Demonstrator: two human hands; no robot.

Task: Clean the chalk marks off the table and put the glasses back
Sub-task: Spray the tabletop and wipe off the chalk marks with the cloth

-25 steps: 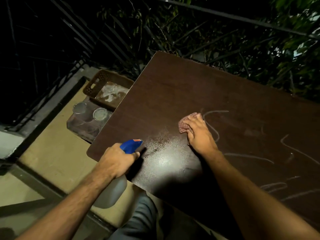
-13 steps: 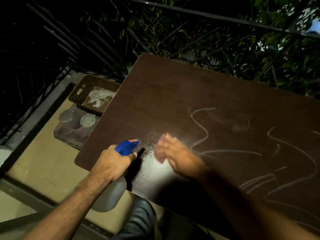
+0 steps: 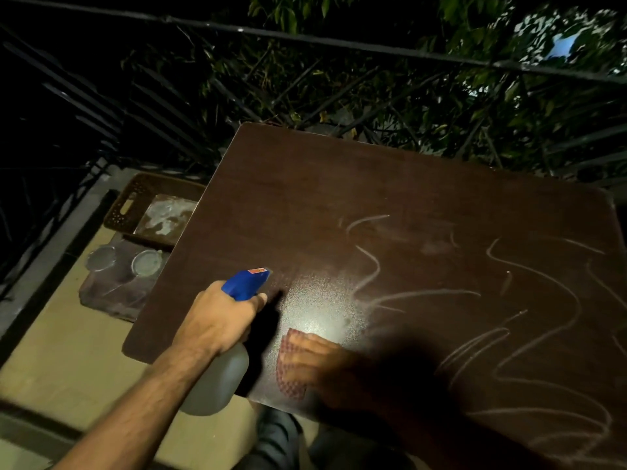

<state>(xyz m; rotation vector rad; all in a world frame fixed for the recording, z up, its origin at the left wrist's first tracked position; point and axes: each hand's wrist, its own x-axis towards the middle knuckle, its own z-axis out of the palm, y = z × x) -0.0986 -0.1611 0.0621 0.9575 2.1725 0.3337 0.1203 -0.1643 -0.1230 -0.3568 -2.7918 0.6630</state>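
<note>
Right hand (image 3: 325, 371), blurred and partly in shadow, lies flat with straight fingers on a checked cloth (image 3: 288, 368), pressing it to the table (image 3: 339, 184) close to the near edge, toward the near left corner. The cloth shows past the fingertips on the left side of the hand; the rest of it is under the palm.

Going by size: the table is a dark brown top that fills the middle and right of the view. Chalk marks (image 3: 529, 300) run in pale loops and strokes over its right half and toward the near right, all to the right of the right hand and apart from it. A wet, speckled patch (image 3: 319, 300) shines just beyond the cloth, between the two hands.

Left hand (image 3: 220, 320) grips a spray bottle (image 3: 220, 378) round its neck, just off the left edge of the table; the blue head (image 3: 246, 283) points over the wet patch and the pale body hangs below the hand.

On the floor left of the table, a brown basket (image 3: 129, 205) sits beside the left edge. Just nearer than it, a low dark stand (image 3: 112, 296) carries two glasses (image 3: 146, 262), seen from above, side by side and well apart from both hands.
</note>
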